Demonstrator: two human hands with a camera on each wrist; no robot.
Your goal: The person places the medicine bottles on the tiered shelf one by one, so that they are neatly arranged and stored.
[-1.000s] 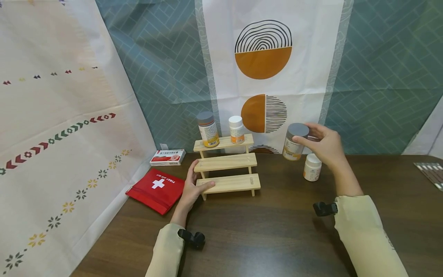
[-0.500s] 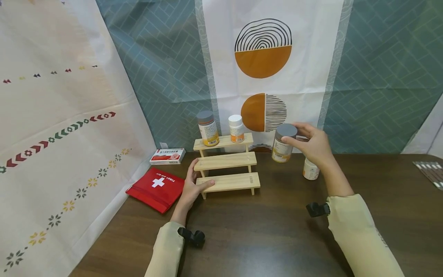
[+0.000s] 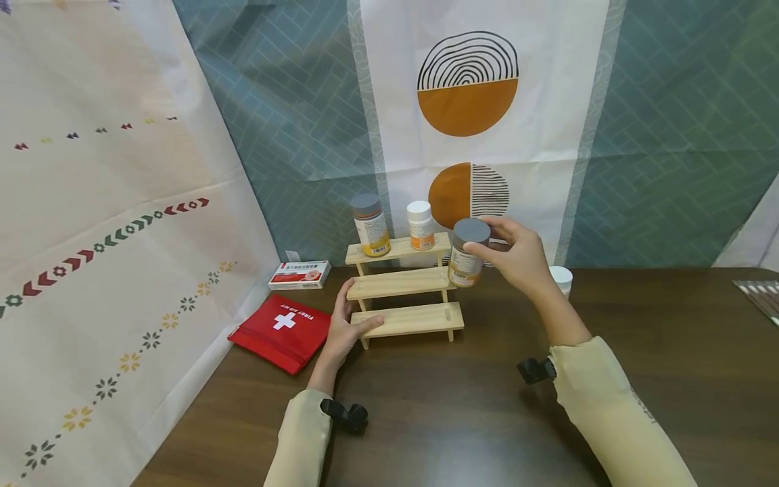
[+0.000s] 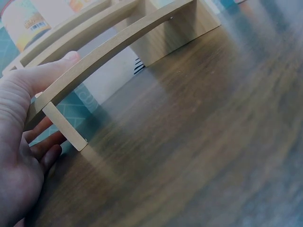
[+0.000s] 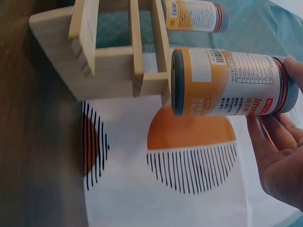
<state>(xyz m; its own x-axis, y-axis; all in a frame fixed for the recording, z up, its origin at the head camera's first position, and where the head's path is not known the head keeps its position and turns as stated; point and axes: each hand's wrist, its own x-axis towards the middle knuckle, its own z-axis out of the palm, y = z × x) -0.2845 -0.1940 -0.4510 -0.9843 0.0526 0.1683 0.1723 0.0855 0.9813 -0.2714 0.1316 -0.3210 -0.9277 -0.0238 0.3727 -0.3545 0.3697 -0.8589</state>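
My right hand [image 3: 517, 257] holds a grey-lidded pill bottle [image 3: 467, 257] by its lid, between thumb and fingers. The bottle is upright and overlaps the right end of the middle step in the head view; its orange and white label [image 5: 227, 82] faces the right wrist camera. A three-step wooden display stand [image 3: 402, 284] stands on the table, its left end gripped by my left hand [image 3: 345, 328]. The left thumb lies over the lowest step [image 4: 118, 45], with fingers beneath it. Another grey-lidded bottle [image 3: 371, 226] and a white-lidded bottle [image 3: 421, 226] stand on the top step.
Left of the stand lie a red first aid kit pouch [image 3: 281, 331] and a medicine box [image 3: 299, 275]. A white bottle [image 3: 561, 279] is partly hidden behind my right hand. A pack of swabs [image 3: 761, 297] lies at the far right. Patterned cloth hangs behind.
My right hand has carried the grey-lidded bottle leftward, from above the white bottle on the table to the stand's right end. My left hand keeps its grip on the stand.
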